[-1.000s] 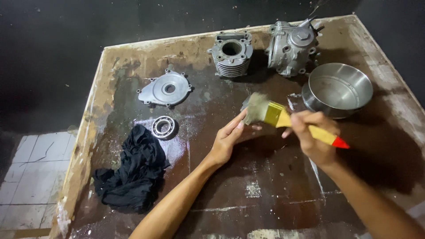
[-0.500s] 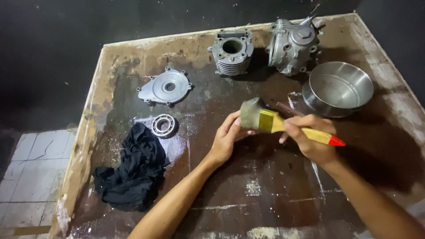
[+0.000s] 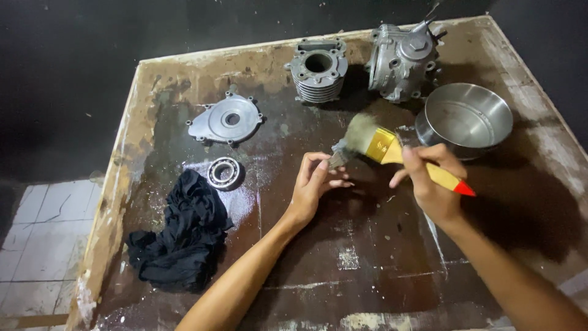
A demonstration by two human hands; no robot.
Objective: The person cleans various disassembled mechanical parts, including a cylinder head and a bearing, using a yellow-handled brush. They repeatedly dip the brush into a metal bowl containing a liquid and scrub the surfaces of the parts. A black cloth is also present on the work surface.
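Worktable [image 3: 367, 270] fills the frame. Top centre: finned engine cylinder [image 3: 317, 71]; cylinder head [image 3: 402, 53] just right of it. Metal bowl [image 3: 465, 119] at upper right, below the head. Engine cover plate [image 3: 224, 121] upper left; ball bearing [image 3: 224, 172] below it; rag [image 3: 177, 235] at lower left, beside the bearing. Centre: left hand [image 3: 312, 189] left of right hand [image 3: 432, 181]; paintbrush [image 3: 392, 150] in the right hand, bristles above the left fingertips.

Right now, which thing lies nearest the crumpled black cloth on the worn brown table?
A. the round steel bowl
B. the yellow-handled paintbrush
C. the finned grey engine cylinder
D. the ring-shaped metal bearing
D: the ring-shaped metal bearing sits just beside the upper edge of the crumpled black cloth, closer than anything else.
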